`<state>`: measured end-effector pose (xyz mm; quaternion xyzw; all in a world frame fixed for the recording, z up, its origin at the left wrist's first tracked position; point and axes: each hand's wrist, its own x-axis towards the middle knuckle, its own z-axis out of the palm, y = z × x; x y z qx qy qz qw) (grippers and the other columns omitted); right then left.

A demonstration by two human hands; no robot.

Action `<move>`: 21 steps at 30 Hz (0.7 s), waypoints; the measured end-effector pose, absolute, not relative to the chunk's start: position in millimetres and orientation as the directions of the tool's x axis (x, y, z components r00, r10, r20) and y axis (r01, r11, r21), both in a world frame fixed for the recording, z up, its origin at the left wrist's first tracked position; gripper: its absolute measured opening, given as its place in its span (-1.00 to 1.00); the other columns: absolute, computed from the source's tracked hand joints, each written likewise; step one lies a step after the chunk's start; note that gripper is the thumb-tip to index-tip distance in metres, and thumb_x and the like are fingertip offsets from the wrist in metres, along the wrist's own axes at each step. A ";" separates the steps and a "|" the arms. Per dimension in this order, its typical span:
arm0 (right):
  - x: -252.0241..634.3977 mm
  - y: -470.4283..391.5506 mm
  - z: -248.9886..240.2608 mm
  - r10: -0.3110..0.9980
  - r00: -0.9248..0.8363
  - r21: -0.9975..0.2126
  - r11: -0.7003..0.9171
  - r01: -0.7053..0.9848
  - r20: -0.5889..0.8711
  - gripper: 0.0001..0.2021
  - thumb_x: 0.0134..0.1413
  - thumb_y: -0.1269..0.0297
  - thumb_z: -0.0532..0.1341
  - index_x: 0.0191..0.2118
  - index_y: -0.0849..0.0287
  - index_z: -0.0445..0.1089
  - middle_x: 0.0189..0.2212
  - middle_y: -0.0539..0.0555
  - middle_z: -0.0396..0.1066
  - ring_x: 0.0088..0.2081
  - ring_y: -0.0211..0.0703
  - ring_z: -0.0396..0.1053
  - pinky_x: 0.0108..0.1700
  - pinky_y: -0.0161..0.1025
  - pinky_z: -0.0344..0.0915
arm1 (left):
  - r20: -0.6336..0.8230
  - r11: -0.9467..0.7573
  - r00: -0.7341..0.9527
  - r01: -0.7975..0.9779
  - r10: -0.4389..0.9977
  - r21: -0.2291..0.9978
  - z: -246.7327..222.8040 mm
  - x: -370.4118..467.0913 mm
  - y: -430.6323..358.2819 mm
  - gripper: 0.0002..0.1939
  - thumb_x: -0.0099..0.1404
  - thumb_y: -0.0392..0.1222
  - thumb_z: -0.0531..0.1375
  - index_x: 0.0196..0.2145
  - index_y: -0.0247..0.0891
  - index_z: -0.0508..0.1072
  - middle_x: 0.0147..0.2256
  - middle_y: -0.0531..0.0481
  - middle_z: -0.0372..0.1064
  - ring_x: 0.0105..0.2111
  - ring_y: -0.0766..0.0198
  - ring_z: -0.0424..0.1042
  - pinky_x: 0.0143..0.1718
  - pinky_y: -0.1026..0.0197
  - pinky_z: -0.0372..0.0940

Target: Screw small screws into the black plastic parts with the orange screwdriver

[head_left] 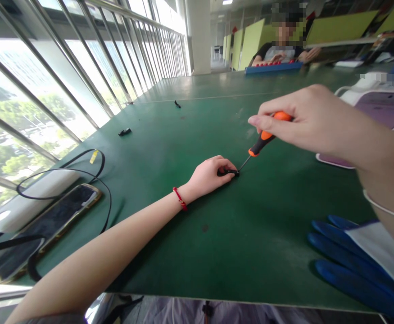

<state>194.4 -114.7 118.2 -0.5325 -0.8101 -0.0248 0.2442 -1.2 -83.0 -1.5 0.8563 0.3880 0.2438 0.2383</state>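
My left hand (213, 173) rests low on the green table (169, 148), its fingers closed around a small black part (228, 172) that they partly cover. What kind of part it is I cannot make out. My right hand (305, 117) grips the orange and black handle of a screwdriver (260, 143) from above. The screwdriver slants down to the left, and its thin tip meets or nearly meets the end of the black part beside my left fingertips. Two more small black pieces lie farther off, one piece (124, 132) to the left and another piece (177, 104) toward the back.
A phone (58, 225), a white device (38, 198) and a looped black cable (107, 198) lie at left. Blue-and-white gloves (355, 252) lie at the near right, below a purple device (372, 112). Across the table sits a person behind a blue tray (273, 68). A metal railing (115, 45) borders the left.
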 end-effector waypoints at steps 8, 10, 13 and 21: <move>191.1 -123.0 124.5 0.874 -0.323 -0.168 0.402 0.900 0.363 -0.79 0.07 0.06 0.13 -0.33 0.09 0.34 -0.59 -0.07 0.25 -0.58 -0.32 0.09 -0.43 -0.26 -0.01 | 0.239 -0.589 0.581 0.542 0.778 0.599 -0.9 -1.2 -83.5 -0.80 0.24 -0.17 0.18 -0.24 -0.23 0.56 -0.27 -0.01 0.40 -0.33 0.33 0.36 -0.28 0.30 0.30; 192.6 -123.6 125.3 0.883 -0.326 -0.173 0.399 0.901 0.337 -0.68 0.13 0.00 0.06 -0.42 0.11 0.36 -0.66 -0.05 0.17 -0.61 -0.34 0.04 -0.44 -0.25 -0.04 | 0.237 -0.586 0.579 0.544 0.780 0.600 -0.8 -1.1 -83.5 -0.80 0.24 -0.17 0.18 -0.24 -0.24 0.56 -0.27 -0.01 0.40 -0.33 0.33 0.36 -0.27 0.30 0.30; 195.2 -121.7 123.6 0.872 -0.350 -0.189 0.429 0.884 0.343 -0.83 0.01 0.14 0.17 -0.28 0.07 0.36 -0.61 -0.07 0.25 -0.59 -0.33 0.09 -0.44 -0.27 -0.01 | 0.233 -0.583 0.578 0.548 0.782 0.599 -1.1 -0.9 -83.8 -0.81 0.25 -0.17 0.17 -0.24 -0.24 0.56 -0.27 -0.01 0.40 -0.33 0.33 0.37 -0.27 0.30 0.30; 195.0 -121.0 121.9 0.860 -0.348 -0.209 0.444 0.872 0.373 -0.65 0.15 -0.02 0.02 -0.36 0.09 0.42 -0.60 -0.01 0.26 -0.55 -0.28 0.11 -0.43 -0.23 0.00 | 0.255 -0.600 0.579 0.544 0.775 0.587 -1.5 -0.7 -83.9 -0.80 0.25 -0.15 0.18 -0.24 -0.23 0.56 -0.28 -0.01 0.40 -0.35 0.33 0.36 -0.28 0.30 0.30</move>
